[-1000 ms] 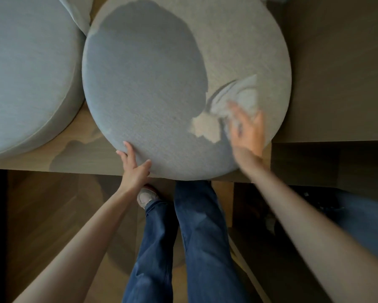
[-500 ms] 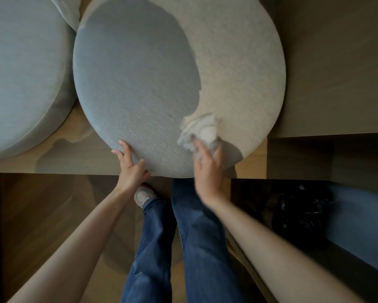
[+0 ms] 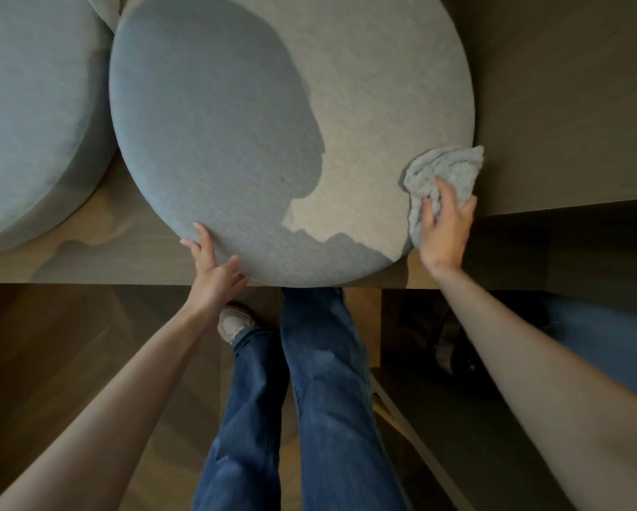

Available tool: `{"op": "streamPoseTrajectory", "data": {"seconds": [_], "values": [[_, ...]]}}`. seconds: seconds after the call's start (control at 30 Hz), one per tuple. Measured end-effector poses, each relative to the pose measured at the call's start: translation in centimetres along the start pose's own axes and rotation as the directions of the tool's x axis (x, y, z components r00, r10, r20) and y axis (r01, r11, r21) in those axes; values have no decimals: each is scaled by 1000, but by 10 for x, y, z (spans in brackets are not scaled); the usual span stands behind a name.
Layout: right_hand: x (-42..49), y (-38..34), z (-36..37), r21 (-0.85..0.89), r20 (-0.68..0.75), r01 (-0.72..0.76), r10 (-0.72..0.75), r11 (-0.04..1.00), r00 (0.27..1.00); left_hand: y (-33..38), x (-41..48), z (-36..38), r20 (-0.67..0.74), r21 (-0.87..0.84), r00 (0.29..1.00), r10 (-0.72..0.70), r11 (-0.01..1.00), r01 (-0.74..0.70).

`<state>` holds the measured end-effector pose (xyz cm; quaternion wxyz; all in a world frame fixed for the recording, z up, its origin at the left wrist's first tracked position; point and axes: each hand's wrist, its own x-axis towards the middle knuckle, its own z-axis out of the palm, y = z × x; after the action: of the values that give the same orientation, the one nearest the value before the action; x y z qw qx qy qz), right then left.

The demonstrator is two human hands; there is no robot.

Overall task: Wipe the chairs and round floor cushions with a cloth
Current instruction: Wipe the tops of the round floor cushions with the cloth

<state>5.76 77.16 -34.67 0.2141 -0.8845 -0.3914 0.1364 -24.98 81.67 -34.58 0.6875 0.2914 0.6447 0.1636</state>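
A large round grey cushion point(image 3: 236, 142) lies on a wooden platform point(image 3: 132, 252), partly overhanging its front edge. My left hand point(image 3: 214, 271) grips the cushion's near rim, fingers on top and thumb against the side. At the cushion's right rim my right hand point(image 3: 444, 230) holds a crumpled pale grey cloth point(image 3: 446, 171) and presses it against the edge. A second round cushion point(image 3: 26, 123) sits at the left, touching the first.
The platform's front edge point(image 3: 88, 282) runs across the middle, with wood floor point(image 3: 51, 363) below it. My legs in blue jeans point(image 3: 309, 400) and one shoe point(image 3: 232, 324) stand close to the platform. A dark recess with dim objects point(image 3: 457, 344) lies at lower right.
My right hand has swept the cloth from the cushion's near edge out to its right rim. The left hand keeps its grip on the near rim.
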Motion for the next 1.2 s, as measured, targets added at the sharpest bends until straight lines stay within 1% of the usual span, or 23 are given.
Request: {"op": "streamPoseTrajectory", "data": {"seconds": [0.07,0.13,0.2,0.23,0.27,0.33,0.4,0.43,0.5,0.57,0.63,0.7,0.77,0.83,0.9,0.97,1.0,1.13,1.2], "values": [[-29,-16,17,53,-31,-16,17,998,999,1,0,1,-3,-21,1000,-7,1000,7],[-71,-35,36,119,-29,-60,64,991,998,3,-1,3,-11,-37,1000,-17,999,17],[-115,-58,54,191,23,-126,124,973,992,6,-2,5,-20,-52,1000,-21,998,20],[-137,-71,62,223,55,-129,120,966,991,7,-3,5,-21,-60,999,-28,998,26],[-157,-85,70,254,96,-104,82,962,992,8,-4,4,-18,-68,999,-37,997,35],[-186,-110,82,334,200,-17,-53,942,978,8,-6,0,-1,-94,999,-55,994,54],[-189,-122,84,399,251,30,-140,916,958,8,-7,-6,43,-120,996,-81,989,86],[-182,-122,81,406,230,46,-151,913,961,8,-7,-9,61,-118,994,-87,989,93],[-156,-110,66,384,120,70,-125,921,985,6,-8,-13,68,-96,996,-65,993,71],[-119,-83,43,315,-7,60,-60,947,998,4,-8,-13,68,-64,997,-26,998,30],[-76,-47,19,198,-113,23,0,980,994,2,-7,-11,59,0,998,17,1000,-17],[-46,-20,4,94,-115,-48,59,994,992,0,-7,-10,47,49,998,48,998,-50],[-39,-10,8,66,-89,-105,110,992,990,-2,-6,-10,39,39,998,41,998,-42],[-52,-16,22,80,-99,-136,143,987,985,-3,-5,-9,31,-4,999,10,1000,-10],[-79,-34,36,148,-111,-187,204,971,973,-2,-4,-9,32,-31,999,-27,999,28],[-112,-53,49,220,-71,-227,248,949,966,-1,-4,-8,34,-46,998,-52,998,53],[-128,-64,55,244,-42,-220,236,945,971,-1,-3,-8,33,-57,998,-56,997,58],[-170,-109,76,360,65,-132,117,923,991,-5,1,-11,49,-148,996,-76,986,82],[-173,-126,79,389,184,-112,42,915,982,-6,0,-16,104,-195,991,-88,975,107]]}}
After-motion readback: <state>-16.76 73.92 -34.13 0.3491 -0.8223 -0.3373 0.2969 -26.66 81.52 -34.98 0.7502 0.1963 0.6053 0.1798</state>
